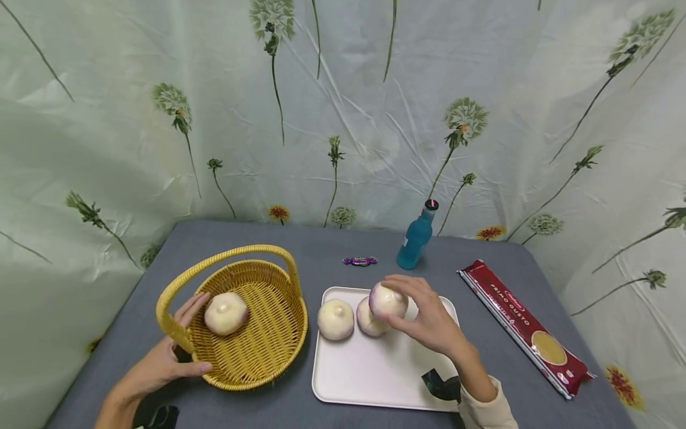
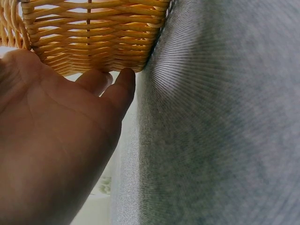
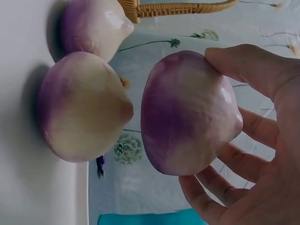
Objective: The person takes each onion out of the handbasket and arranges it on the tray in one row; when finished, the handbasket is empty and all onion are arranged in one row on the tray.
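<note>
My right hand (image 1: 433, 316) pinches a white-and-purple turnip (image 1: 389, 301) between thumb and fingers, over the white tray (image 1: 354, 381). In the right wrist view, the held turnip (image 3: 187, 115) appears apart from the two on the tray. Those two, a left turnip (image 1: 335, 320) and a partly covered turnip (image 1: 370, 322), sit side by side. To the left stands a yellow wicker basket (image 1: 268, 333) with an arched handle, holding another turnip (image 1: 226, 313) near its left wall. My left hand (image 1: 163, 357) grips the basket's left side, thumb at the front rim and fingers by the handle's base.
Behind the tray stands a blue bottle (image 1: 415, 238) with a dark cap. A purple-wrapped candy (image 1: 360, 261) lies to its left. On the right is a long red packet (image 1: 525, 328). A flower-patterned curtain (image 1: 354, 119) hangs behind the grey table (image 1: 321, 238).
</note>
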A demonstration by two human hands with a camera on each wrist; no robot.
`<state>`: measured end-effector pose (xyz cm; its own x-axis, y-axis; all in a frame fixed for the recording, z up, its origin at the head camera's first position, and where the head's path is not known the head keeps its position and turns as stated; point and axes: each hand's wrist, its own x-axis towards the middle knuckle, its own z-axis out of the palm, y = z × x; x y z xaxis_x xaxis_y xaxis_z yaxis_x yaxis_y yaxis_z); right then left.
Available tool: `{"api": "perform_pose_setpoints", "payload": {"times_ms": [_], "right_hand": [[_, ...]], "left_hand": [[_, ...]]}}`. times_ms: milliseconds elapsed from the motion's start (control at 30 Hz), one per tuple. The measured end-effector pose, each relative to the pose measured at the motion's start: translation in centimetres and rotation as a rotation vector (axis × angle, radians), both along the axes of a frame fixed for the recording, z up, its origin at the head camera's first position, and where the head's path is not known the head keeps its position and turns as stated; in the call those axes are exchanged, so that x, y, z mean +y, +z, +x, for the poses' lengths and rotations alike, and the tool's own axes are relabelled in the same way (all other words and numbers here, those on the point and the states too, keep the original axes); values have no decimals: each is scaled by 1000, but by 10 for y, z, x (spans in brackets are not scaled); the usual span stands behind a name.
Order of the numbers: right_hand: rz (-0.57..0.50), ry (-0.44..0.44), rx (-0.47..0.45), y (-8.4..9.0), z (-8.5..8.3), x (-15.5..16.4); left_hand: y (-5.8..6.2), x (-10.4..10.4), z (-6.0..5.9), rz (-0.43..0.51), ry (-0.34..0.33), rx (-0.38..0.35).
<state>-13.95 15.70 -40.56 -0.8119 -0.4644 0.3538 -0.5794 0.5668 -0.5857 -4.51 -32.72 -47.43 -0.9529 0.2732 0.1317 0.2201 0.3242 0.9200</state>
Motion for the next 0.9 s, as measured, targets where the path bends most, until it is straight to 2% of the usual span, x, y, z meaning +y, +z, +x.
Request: {"api": "perform_pose_setpoints", "payload": {"times_ms": [533,900], "right_hand": [[10,-32,-21,2,-7,18],[61,-75,-46,3,-8,24]], "left_hand": [[3,4,-1,29,-14,8],[2,2,-1,22,-16,3]]}}
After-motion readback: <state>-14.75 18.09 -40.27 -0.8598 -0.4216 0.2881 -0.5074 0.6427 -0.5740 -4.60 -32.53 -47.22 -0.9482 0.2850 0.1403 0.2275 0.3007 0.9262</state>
